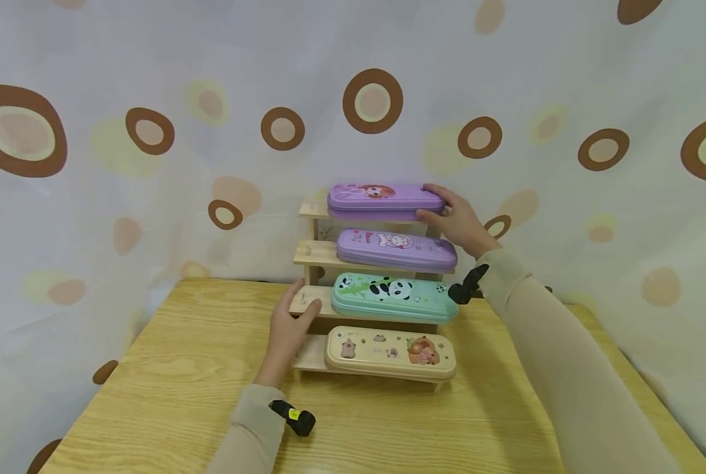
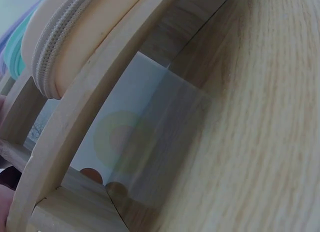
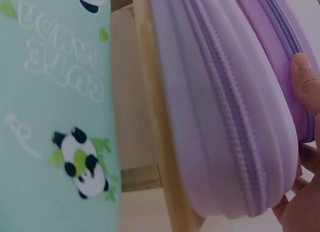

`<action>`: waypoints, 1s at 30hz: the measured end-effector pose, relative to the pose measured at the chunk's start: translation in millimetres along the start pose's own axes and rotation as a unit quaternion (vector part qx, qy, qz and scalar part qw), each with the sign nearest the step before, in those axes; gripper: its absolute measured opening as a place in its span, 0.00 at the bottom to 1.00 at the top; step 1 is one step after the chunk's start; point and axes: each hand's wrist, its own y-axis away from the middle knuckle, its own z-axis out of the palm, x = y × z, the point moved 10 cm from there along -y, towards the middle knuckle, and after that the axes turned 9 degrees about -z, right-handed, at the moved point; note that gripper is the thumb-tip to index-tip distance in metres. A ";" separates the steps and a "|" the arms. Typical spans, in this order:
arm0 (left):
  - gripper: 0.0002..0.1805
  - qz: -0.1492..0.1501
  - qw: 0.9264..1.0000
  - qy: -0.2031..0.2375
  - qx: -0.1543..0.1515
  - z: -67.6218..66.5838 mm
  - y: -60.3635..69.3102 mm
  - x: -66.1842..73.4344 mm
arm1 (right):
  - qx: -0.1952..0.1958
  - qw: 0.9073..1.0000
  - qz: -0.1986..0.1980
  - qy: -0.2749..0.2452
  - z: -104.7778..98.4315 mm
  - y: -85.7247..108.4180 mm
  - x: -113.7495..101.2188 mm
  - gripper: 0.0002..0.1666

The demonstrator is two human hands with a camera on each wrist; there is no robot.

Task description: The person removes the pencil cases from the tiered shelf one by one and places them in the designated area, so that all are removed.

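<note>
A stepped wooden rack [image 1: 314, 255] bears a zippered pencil case on each of its tiers. My right hand [image 1: 460, 220] grips the right end of the top purple pencil case [image 1: 353, 205]. Its thumb [image 3: 305, 82] presses on the case's side in the right wrist view. At the rack's left end, my left hand [image 1: 286, 329] holds the edge of a lower tier between thumb and fingers. Only slivers of that hand show in the left wrist view. Below the top case lie a lilac pencil case [image 1: 358, 247], a mint panda pencil case [image 1: 353, 299] and a cream pencil case [image 1: 364, 359].
The rack stands on a wood-grain table [image 1: 169, 368]. Close behind is a pale patterned backdrop [image 1: 305, 59] with brown rings, which also runs along both sides. All the cases sit toward the right, leaving the tiers' left ends bare.
</note>
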 end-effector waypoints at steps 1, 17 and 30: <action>0.33 0.000 1.000 -0.002 0.001 0.4 0.2 0.2 | 0.009 1.000 -0.002 -0.003 -2.0 1.0 -0.3 0.44; 0.32 0.001 1.000 -0.021 0.011 3.9 -2.8 -1.0 | 0.105 0.994 -0.038 -0.014 -36.0 33.1 -3.5 0.41; 0.32 -0.003 1.000 -0.027 0.010 5.2 -7.0 -3.1 | 0.150 0.988 -0.045 -0.004 -69.1 77.0 10.9 0.37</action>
